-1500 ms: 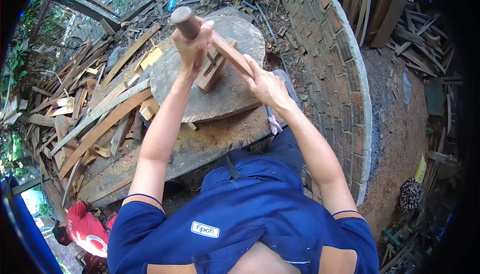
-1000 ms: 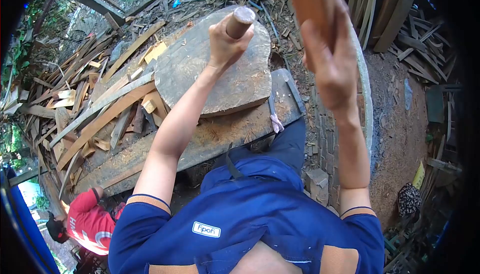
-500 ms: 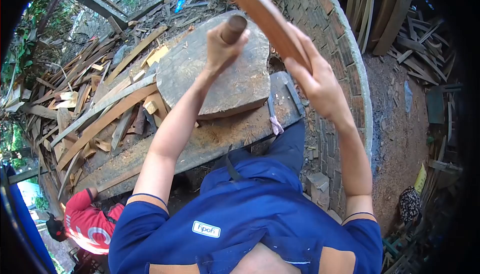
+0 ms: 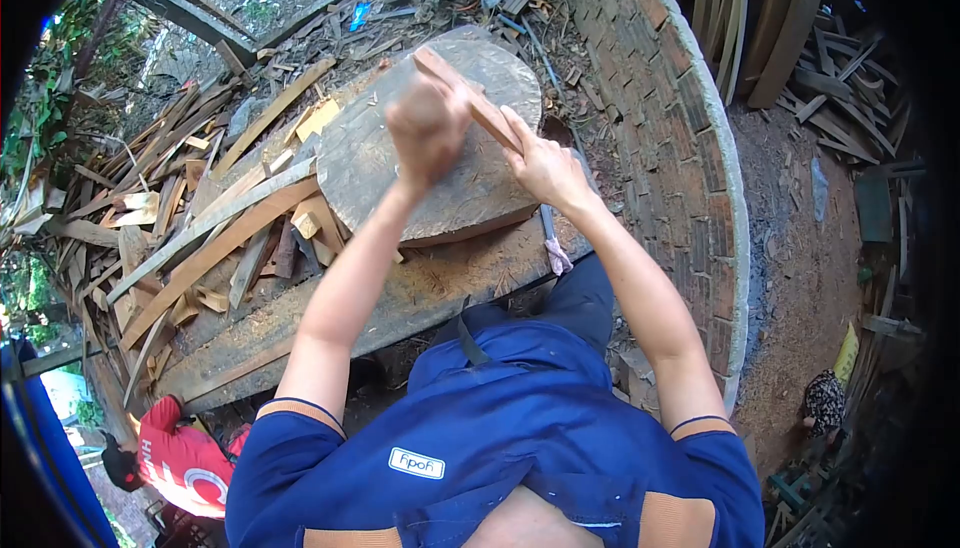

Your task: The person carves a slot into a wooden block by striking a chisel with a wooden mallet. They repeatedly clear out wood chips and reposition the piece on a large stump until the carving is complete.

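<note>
My left hand (image 4: 430,148), smeared by motion, is wrapped round a tool with a round wooden handle (image 4: 418,103); the tool's working end is hidden below the fist. My right hand (image 4: 550,170) grips the near end of a narrow wooden board (image 4: 485,113). The board slants across the upper part of a thick round wood block (image 4: 375,163), and its far end lies over the block's far side. My left fist is just left of the board, overlapping it in this view.
Beneath the block is a workbench (image 4: 265,333) strewn with sawdust. Offcuts and long strips (image 4: 215,248) pile up on the left. A curved brick wall (image 4: 690,148) rises on the right. A person in a red shirt (image 4: 180,453) is at the lower left.
The wooden board has come down from high in front of me onto the block, my right hand moving left with it. My left hand has shifted slightly left and lower, still round the handle.
</note>
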Demonstrator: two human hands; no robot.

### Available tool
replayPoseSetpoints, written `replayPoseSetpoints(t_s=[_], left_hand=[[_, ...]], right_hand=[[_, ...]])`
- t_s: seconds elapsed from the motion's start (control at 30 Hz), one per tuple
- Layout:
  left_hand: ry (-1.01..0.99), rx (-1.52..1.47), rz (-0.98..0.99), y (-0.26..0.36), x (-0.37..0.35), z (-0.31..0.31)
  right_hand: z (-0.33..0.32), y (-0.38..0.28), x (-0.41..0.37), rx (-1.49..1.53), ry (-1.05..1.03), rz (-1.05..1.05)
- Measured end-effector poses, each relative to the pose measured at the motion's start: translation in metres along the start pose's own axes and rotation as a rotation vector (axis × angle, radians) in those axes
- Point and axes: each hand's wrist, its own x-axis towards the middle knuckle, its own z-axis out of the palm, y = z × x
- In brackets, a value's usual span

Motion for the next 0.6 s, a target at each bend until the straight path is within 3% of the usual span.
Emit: replayPoseSetpoints(t_s=[0.03, 0.07, 0.1, 0.13, 0.2, 0.33, 0.43, 0.47, 0.53, 0.6], left_hand=[[-0.121, 0.411, 0.231, -0.003, -0.019, 0.0], [-0.211, -0.042, 0.271, -0.003, -0.029, 0.007], [-0.252, -0.021, 0.434, 0.001, -0.036, 0.014], [-0.429, 0.05, 0.498, 0.009, -0.041, 0.01], [-0.66, 0.119, 0.505, 0.008, -0.047, 0.007], [-0.215, -0.1, 0.426, 0.015, -0.015, 0.015], [-0.068, 0.017, 0.112, -0.002, 0.005, 0.003], [-0.069, 0.015, 0.113, -0.01, 0.009, 0.0], [0.01, -0.241, -0.182, -0.029, 0.019, -0.005], [0.016, -0.257, -0.198, -0.035, 0.026, -0.007]], right_hand=[[0.001, 0.001, 0.001, 0.0, 0.009, -0.007], [0.003, 0.004, 0.001, -0.002, 0.018, -0.01], [0.002, 0.005, -0.001, 0.005, 0.048, -0.045], [0.001, 0.005, -0.001, 0.017, 0.024, -0.031], [-0.001, 0.002, 0.0, 0.008, -0.006, -0.006], [0.005, 0.003, -0.002, 0.023, 0.038, -0.022], [0.002, -0.001, -0.003, 0.031, 0.038, -0.003], [0.001, -0.002, -0.004, 0.029, 0.024, 0.002], [0.0, -0.003, -0.003, 0.026, 0.012, 0.007], [0.002, -0.001, -0.003, 0.036, 0.039, -0.013]])
